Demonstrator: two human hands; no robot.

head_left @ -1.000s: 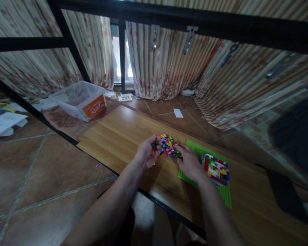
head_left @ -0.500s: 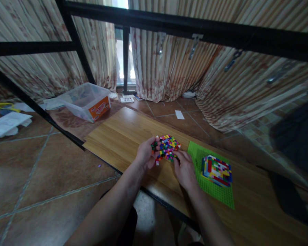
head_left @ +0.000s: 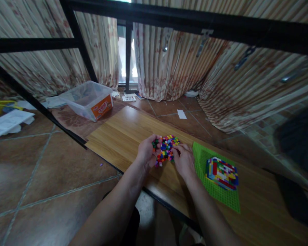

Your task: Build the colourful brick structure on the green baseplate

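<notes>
A heap of small multicoloured building bricks [head_left: 167, 147] lies on the wooden tabletop between my hands. My left hand [head_left: 146, 150] is cupped at the heap's left side, palm toward it, with several dark green bricks [head_left: 154, 145] resting inside the curled fingers. At the right side of the heap, my right hand [head_left: 184, 159] has its thumb and fingertips drawn together among the bricks; whatever is between them is too small to make out. Right of that hand, a built block of coloured bricks [head_left: 222, 173] sits on a green studded baseplate [head_left: 207, 191].
The long wooden tabletop [head_left: 123, 133] runs diagonally. Beyond its left end, a clear plastic bin [head_left: 79, 102] with an orange label stands on the floor. Black metal bars [head_left: 154, 12] cross above, before striped curtains [head_left: 164, 68]. White trays [head_left: 11, 123] lie far left.
My right hand has shifted slightly up and inward over the heap, and some bricks there have been stirred. My left hand stays cupped beside it. The whole view has shifted slightly.
</notes>
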